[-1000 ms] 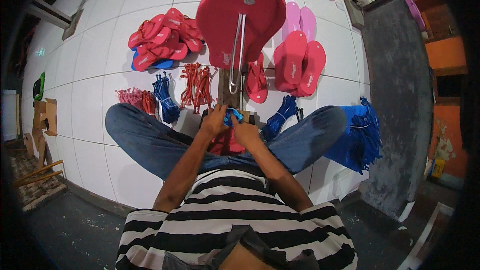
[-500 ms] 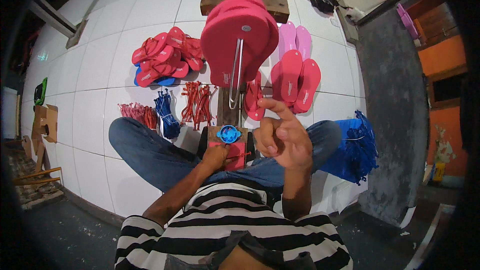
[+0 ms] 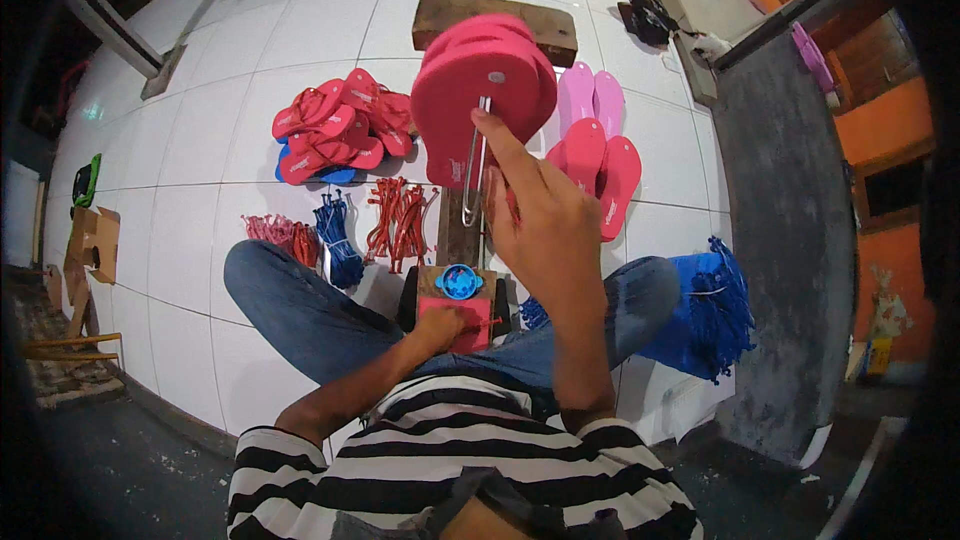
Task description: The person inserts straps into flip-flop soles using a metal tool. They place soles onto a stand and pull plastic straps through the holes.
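1. There's the pink sole stack (image 3: 480,68), just beyond the right hand (image 3: 548,205): a reach, it seems.
2. That hand stretches its index out, grasping nothing visible; taking hold would call for pinching.
3. Left hand (image 3: 440,328) curls on the red pad (image 3: 468,342), grip hidden.
4. Metal loop (image 3: 469,218): right by the index fingertip, contact unclear.

Across the white-tiled floor (image 3: 175,250), clocked from the view's centre, a heap of red flip-flops (image 3: 345,135) is laid at ten o'clock; bundled sandal straps (image 3: 340,258) in pink, blue and red are set near nine, pink flip-flop soles (image 3: 608,100) at one, red flip-flop soles (image 3: 620,185) at two.
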### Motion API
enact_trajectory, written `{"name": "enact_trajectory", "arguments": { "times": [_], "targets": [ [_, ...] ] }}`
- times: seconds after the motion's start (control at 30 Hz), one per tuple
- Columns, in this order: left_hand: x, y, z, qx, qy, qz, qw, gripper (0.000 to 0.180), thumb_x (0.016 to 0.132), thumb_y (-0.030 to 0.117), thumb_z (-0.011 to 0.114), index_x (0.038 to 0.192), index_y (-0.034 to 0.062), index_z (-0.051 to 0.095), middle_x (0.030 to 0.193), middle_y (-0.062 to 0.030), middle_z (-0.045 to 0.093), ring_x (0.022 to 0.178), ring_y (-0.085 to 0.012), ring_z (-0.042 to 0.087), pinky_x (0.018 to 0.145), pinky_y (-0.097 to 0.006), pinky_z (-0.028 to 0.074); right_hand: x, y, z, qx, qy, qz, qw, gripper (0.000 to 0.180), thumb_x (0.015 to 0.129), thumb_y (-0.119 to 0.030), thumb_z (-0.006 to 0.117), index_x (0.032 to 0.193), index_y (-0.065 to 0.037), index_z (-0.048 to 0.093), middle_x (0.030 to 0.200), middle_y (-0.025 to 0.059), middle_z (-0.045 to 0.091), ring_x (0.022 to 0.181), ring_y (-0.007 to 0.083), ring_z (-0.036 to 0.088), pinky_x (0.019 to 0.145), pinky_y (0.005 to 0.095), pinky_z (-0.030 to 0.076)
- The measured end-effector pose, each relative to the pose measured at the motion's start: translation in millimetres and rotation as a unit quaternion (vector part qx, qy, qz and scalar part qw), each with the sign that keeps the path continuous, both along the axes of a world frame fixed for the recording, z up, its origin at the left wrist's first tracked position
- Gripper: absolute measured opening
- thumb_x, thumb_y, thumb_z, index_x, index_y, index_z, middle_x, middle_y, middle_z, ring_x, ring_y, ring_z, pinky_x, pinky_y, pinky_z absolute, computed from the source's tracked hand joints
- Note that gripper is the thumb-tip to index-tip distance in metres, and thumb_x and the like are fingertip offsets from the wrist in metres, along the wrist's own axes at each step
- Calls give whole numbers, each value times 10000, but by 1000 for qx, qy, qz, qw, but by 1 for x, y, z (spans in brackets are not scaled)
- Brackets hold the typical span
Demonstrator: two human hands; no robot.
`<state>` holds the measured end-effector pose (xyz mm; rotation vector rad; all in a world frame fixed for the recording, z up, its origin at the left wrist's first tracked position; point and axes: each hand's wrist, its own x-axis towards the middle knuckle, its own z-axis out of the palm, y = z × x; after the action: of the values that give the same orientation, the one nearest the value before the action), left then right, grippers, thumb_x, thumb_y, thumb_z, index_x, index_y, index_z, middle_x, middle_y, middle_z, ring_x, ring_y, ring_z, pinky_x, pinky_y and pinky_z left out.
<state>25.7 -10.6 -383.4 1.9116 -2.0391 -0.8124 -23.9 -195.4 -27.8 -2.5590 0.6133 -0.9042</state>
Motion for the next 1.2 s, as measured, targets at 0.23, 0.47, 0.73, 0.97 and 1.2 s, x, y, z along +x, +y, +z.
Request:
{"name": "enact_trajectory", "arguments": {
  "times": [0.23,0.47,0.73,0.97,1.2],
  "targets": [
    [-2,-14,13,28,12,-26,999,268,833,233,594,1068,104,597,914,-138,678,778,-318,677,622,-468,536,-13,9,-15,20,-88,38,995,393,798,15,626,1177,-91,641,638,93,591,504,216,553,470,343,422],
    [9,-4,57,-3,142,51,988,262,797,199,617,1032,85,597,881,-180,663,788,-358,666,654,-461,524,-21,4,-40,15,-137,113,984,385,812,22,595,1195,-21,586,708,75,635,531,180,556,493,336,440],
    [36,6,133,-104,357,333,867,191,900,148,586,1051,36,550,846,-142,682,699,-238,668,645,-350,516,18,-76,-219,448,-231,-68,861,354,888,-24,457,1233,-11,537,1148,121,590,952,158,558,795,285,465],
    [45,-12,196,-91,550,356,750,201,961,168,540,1087,14,573,871,-39,637,806,-111,595,774,-264,473,28,-34,-294,378,-106,-60,918,324,879,-57,543,1200,-21,557,1143,87,615,1019,167,583,812,292,477],
    [41,-22,206,-61,600,311,734,201,977,148,516,1090,-3,586,844,-34,636,777,-103,596,706,-246,481,-22,21,-157,693,-124,67,707,305,998,-228,491,1171,-3,603,1098,68,640,969,139,622,833,265,483]
  ]
}}
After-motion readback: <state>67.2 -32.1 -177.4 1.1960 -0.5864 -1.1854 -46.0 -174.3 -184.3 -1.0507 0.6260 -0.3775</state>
